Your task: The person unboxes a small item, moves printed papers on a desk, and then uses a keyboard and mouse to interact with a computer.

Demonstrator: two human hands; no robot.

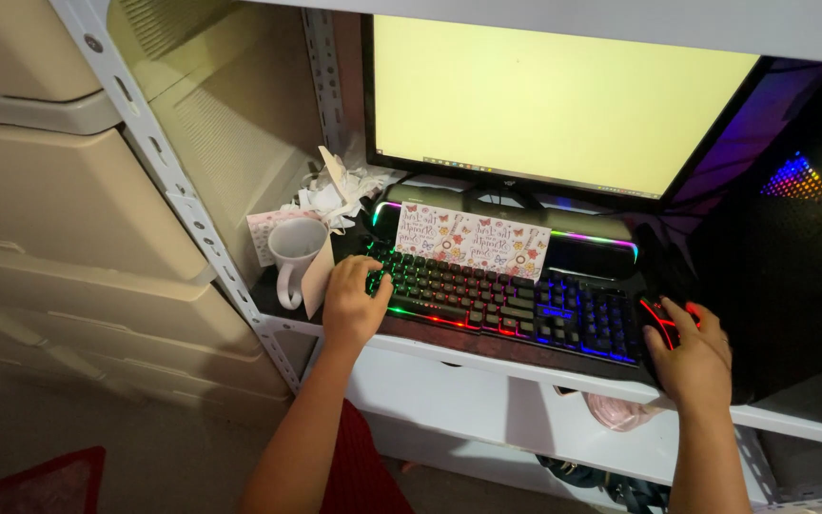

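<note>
I see a rainbow-lit keyboard on a white shelf below a pale yellow monitor, my left hand resting loose-fingered on its left keys, my right hand cupped over a red-lit mouse, a white mug just left.

The left hand rests on the left end of a black, rainbow-backlit keyboard. The right hand covers a black, red-lit mouse at right.

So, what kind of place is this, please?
Probably a home computer corner built into a white metal shelf rack: a glowing monitor, a rainbow-lit black keyboard under the left hand, and a red-lit mouse under the right hand.
</note>
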